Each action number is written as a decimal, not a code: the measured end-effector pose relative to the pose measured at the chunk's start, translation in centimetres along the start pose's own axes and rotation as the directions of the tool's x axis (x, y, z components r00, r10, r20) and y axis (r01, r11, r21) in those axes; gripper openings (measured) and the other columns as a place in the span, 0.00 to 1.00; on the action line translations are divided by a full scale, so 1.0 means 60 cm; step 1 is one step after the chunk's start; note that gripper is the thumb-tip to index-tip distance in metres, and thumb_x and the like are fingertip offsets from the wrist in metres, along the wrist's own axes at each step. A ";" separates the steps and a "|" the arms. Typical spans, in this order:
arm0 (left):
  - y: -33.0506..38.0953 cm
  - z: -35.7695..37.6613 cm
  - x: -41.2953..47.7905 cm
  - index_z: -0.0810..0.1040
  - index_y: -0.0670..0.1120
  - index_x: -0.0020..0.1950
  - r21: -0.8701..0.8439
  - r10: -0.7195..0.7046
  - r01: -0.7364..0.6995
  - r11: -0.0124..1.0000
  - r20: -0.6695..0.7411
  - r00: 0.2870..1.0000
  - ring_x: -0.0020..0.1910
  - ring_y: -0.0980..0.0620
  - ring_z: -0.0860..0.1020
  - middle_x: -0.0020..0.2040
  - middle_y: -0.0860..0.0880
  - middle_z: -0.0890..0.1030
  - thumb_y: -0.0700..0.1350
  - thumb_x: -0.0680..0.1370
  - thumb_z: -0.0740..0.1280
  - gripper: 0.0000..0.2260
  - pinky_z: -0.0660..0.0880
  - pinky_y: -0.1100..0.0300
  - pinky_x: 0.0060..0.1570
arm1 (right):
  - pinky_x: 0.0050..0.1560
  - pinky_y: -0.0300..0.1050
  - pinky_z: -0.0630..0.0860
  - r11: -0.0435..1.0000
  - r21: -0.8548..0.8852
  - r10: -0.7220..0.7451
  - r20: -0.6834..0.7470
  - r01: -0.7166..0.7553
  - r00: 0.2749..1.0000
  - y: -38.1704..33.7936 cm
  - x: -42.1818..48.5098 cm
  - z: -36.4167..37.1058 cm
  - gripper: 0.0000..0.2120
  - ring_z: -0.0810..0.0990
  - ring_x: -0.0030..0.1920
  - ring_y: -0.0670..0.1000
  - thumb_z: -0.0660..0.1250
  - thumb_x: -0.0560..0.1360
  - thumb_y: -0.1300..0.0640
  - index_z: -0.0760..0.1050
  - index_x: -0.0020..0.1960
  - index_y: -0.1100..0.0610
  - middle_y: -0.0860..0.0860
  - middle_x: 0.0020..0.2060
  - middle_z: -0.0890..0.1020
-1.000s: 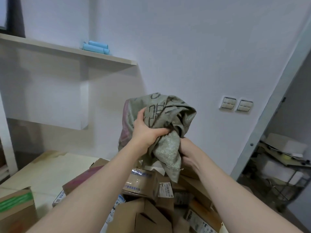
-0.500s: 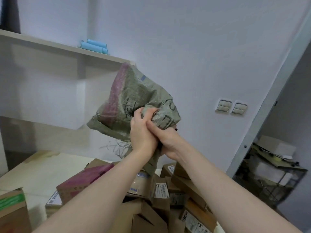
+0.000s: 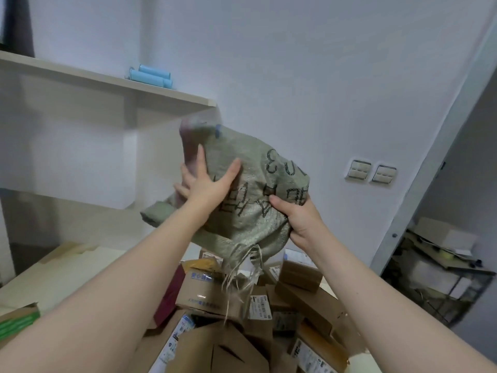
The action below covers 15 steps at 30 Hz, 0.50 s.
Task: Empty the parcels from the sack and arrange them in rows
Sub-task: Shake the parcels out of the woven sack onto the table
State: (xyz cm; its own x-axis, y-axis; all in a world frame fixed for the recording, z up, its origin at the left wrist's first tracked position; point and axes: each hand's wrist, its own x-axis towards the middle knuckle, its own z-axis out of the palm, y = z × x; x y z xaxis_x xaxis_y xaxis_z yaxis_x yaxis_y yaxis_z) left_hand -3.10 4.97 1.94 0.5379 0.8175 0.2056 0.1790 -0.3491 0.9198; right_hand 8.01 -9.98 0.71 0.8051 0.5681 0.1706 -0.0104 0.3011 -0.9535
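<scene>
A grey-green woven sack (image 3: 250, 184) with black lettering and a pink stripe hangs crumpled in the air above the pile. My left hand (image 3: 207, 181) lies flat on its left face, fingers spread upward. My right hand (image 3: 298, 219) pinches the sack's lower right fold. Frayed strands dangle from its bottom edge. Below lies a heap of cardboard parcels (image 3: 242, 313), brown boxes with white labels, one printed in blue (image 3: 204, 289) and a dark red one (image 3: 168, 300) at the left.
A pale table (image 3: 53, 270) carries the pile. A box with green tape (image 3: 18, 321) sits at the left edge. A wall shelf (image 3: 107, 84) holds blue rolls (image 3: 150, 75). At right, wall switches (image 3: 372, 172), a door frame and cluttered wire shelving (image 3: 441, 265).
The sack has been spread out from a bunched wad. My hands have parted: the left now presses flat on the sack, the right has shifted to its lower right side.
</scene>
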 end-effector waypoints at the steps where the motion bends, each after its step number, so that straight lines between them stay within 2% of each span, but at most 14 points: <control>1: -0.014 0.001 0.005 0.42 0.71 0.75 -0.135 -0.034 0.045 0.990 0.082 0.996 0.78 0.35 0.51 0.81 0.49 0.48 0.80 0.62 0.62 0.48 0.54 0.32 0.72 | 0.57 0.58 0.79 0.999 0.038 0.008 0.042 -0.009 0.999 0.002 0.000 0.002 0.32 0.82 0.58 0.59 0.76 0.66 0.67 0.71 0.68 0.61 0.60 0.59 0.82; 3: -0.037 0.009 0.001 0.46 0.71 0.75 -0.415 -0.001 0.111 0.903 0.257 0.966 0.73 0.41 0.66 0.79 0.51 0.60 0.79 0.56 0.69 0.54 0.67 0.39 0.69 | 0.59 0.59 0.78 0.993 0.112 0.019 0.088 -0.028 0.996 0.007 -0.002 0.007 0.32 0.81 0.59 0.61 0.76 0.65 0.64 0.71 0.68 0.63 0.62 0.60 0.81; 5: -0.051 0.015 -0.012 0.48 0.69 0.76 -0.537 0.042 0.161 0.828 0.346 0.937 0.68 0.44 0.73 0.76 0.51 0.66 0.76 0.54 0.73 0.56 0.72 0.42 0.65 | 0.58 0.58 0.79 0.983 0.173 0.044 0.110 -0.062 0.993 0.014 -0.003 0.006 0.29 0.82 0.58 0.61 0.74 0.66 0.63 0.73 0.67 0.65 0.63 0.59 0.82; 8: -0.070 0.018 -0.018 0.49 0.65 0.77 -0.617 0.030 0.205 0.760 0.348 0.937 0.64 0.44 0.76 0.72 0.48 0.71 0.73 0.51 0.76 0.60 0.77 0.43 0.59 | 0.53 0.54 0.82 0.961 0.232 0.116 0.167 -0.153 0.979 0.025 -0.013 0.008 0.23 0.84 0.53 0.58 0.71 0.69 0.62 0.75 0.63 0.67 0.63 0.55 0.83; 11: -0.081 0.020 -0.032 0.56 0.60 0.75 -0.728 0.013 0.268 0.632 0.355 0.935 0.58 0.43 0.80 0.66 0.45 0.76 0.69 0.47 0.80 0.61 0.82 0.47 0.47 | 0.53 0.55 0.82 0.951 0.203 0.201 0.165 -0.233 0.965 0.039 -0.021 0.018 0.22 0.84 0.54 0.59 0.72 0.70 0.58 0.76 0.61 0.67 0.63 0.55 0.83; 15: -0.088 0.028 -0.047 0.61 0.53 0.74 -0.773 -0.070 0.264 0.577 0.275 0.959 0.58 0.44 0.80 0.64 0.43 0.77 0.57 0.52 0.85 0.56 0.81 0.45 0.51 | 0.51 0.55 0.82 0.957 0.074 0.272 0.109 -0.281 0.956 0.047 -0.018 0.035 0.21 0.84 0.55 0.60 0.72 0.74 0.54 0.77 0.62 0.66 0.62 0.55 0.83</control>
State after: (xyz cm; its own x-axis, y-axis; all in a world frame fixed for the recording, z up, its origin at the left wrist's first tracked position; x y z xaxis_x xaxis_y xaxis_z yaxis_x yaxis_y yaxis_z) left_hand -4.16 3.73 -4.07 0.7300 0.6823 0.0407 -0.3911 0.3681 0.8436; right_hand 5.85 -8.14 -1.65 0.7024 0.7084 -0.0697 -0.2804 0.1853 -0.9418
